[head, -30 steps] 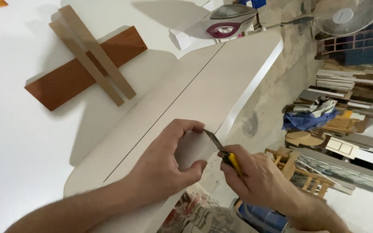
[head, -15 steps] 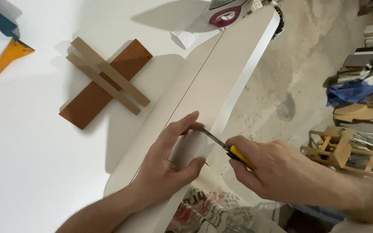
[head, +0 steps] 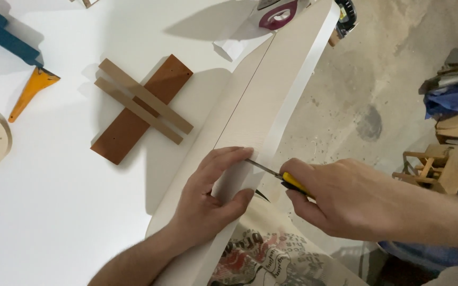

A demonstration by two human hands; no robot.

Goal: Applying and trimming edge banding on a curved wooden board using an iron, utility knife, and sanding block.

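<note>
A long pale board (head: pixel 261 90) lies along the white table's right edge, with a white edge-banding strip (head: pixel 303 79) down its side. My left hand (head: pixel 210 193) presses flat on the near end of the board and pinches the strip. My right hand (head: pixel 340 198) grips a yellow-handled utility knife (head: pixel 279 177). Its blade points left and touches the strip just beside my left fingertips.
A brown wooden block (head: pixel 141 108) with two tan slats crossed over it lies on the white table (head: pixel 54 201). A blue tool and an orange scraper (head: pixel 30 90) sit at the far left. A maroon iron (head: pixel 279 13) stands at the board's far end. Wood clutter lies on the concrete floor (head: pixel 377 95).
The view has shifted right and closer. Both hands stay at the board's near end, and the knife blade now lies flatter against the strip.
</note>
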